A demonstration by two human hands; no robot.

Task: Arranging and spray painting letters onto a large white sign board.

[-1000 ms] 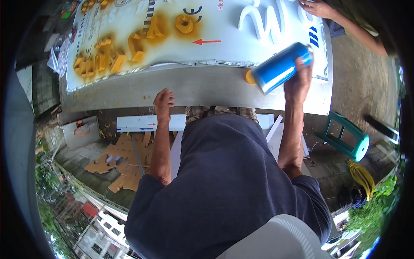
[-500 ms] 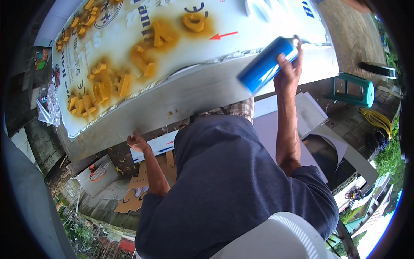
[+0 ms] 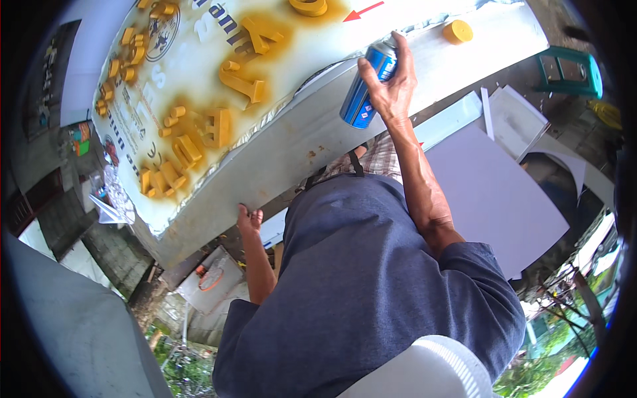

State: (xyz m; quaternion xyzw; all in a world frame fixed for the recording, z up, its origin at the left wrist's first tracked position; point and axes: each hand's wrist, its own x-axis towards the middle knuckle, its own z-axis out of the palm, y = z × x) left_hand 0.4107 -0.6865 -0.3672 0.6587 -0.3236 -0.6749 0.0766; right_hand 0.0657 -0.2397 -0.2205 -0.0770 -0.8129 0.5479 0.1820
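1. Blue spray can [image 3: 358,106]: gripped in our right hand [image 3: 394,94], thumb on one side, fingers round the other. We have it over the bare grey strip along the near edge of the desk [image 3: 229,212], tilted, top toward the white panel [image 3: 318,43], base toward us.
2. Our index finger reaches the can's top; can't tell if it presses the nozzle.
3. Our left hand [image 3: 249,217]: at the desk's near edge, left of the can, fingers loosely bent, thumb apart. Can't tell if it touches the edge.
4. Yellow cap [image 3: 458,32]: on the bare strip, toward the desk's near right corner, right of the can.
5. Panel, silvery crinkled edge, lies beyond the strip. Yellow block letters [image 3: 219,127] sit on it toward the desk's left end, yellow-brown staining around them. Red arrow [image 3: 363,11] printed right of them.
6. Off the desk: green stool [image 3: 589,74] near its right end, lilac sheet [image 3: 491,192] below its near edge.
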